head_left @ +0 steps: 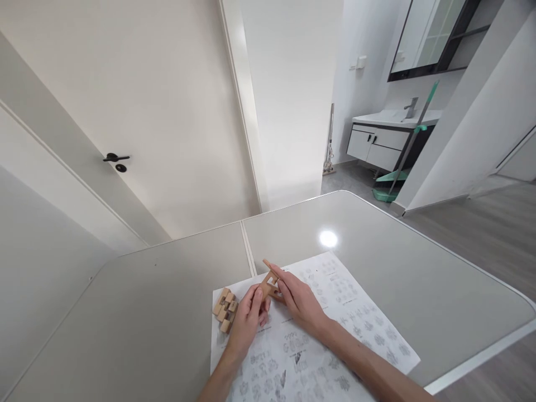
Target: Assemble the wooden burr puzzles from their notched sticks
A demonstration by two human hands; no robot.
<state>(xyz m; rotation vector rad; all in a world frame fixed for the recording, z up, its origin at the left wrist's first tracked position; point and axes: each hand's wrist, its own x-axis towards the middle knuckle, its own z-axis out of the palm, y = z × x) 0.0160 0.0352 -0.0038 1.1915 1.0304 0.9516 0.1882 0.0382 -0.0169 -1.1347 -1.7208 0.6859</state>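
Note:
My left hand [247, 318] grips light-brown wooden puzzle pieces [268, 283] between thumb and fingers. My right hand [299, 296] closes on the same pieces from the other side, its fingers laid along them. Square gaps show between the held parts, and one thin end sticks up past my right fingertips. How the pieces join is partly hidden by the fingers. Left of my left hand, a cluster of notched wooden blocks [225, 310] rests on a large printed sheet [318, 262]. Greyish diagrams cover this paper beneath both hands.
The sheet lies on a grey table [167, 312] with a pale metal edge and a seam. Behind it stand a white door [180, 111] and a wall. At the far right are a washbasin cabinet [377, 142], a green dustpan [385, 194] and a mop [330, 139].

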